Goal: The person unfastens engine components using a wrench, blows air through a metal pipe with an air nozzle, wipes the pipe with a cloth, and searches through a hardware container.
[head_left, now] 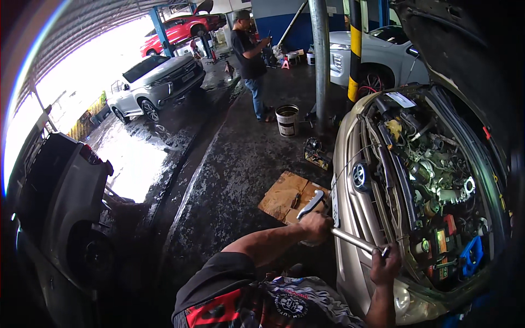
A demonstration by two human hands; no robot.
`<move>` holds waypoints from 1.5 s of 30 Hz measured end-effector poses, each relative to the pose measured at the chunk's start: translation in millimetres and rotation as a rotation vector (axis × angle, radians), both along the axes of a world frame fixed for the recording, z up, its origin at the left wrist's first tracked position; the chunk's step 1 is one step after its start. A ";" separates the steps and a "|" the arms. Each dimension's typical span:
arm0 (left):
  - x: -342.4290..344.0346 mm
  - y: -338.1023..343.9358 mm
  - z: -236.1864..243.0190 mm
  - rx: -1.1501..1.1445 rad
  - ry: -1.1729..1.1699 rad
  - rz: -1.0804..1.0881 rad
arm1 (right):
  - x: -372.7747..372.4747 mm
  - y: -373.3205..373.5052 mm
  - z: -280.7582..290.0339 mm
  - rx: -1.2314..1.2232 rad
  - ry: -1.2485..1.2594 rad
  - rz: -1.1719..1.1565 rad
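A long silver metal bar [353,239] spans the space between my hands, over the front grille of a beige car [355,164] whose hood is up. My left hand [317,227] is wrapped round the bar's far-left end. Just beyond that fist sticks out a pale, shiny piece with a dark underside [310,205]; whether it belongs to the bar I cannot tell. At the other end, by the headlight, my right hand [386,266] is closed on the bar near its dark tip. The engine bay [437,169] lies exposed to the right.
A flattened cardboard sheet [279,198] with small parts lies on the wet floor. Behind it are a greasy machine part [316,153], a bucket [287,121] and a steel post [319,60]. A person [249,60] stands farther back. A blue tool [471,256] rests in the engine bay.
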State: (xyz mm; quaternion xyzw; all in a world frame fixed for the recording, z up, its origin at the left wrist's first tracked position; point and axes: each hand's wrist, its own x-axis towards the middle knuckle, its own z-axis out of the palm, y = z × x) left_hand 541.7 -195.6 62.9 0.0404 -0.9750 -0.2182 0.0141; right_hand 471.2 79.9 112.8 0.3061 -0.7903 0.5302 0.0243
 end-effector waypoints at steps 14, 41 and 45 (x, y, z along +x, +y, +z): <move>-9.3 14.3 36.9 0.016 0.393 -0.076 | -7.8 -59.1 17.5 0.042 0.072 0.119; 79.6 -52.3 1.3 0.254 0.720 0.258 | -79.7 -20.8 13.2 -0.744 -1.172 -0.007; 72.7 -48.1 10.2 0.742 0.467 0.377 | -73.6 -21.1 -0.3 -0.718 -1.277 0.066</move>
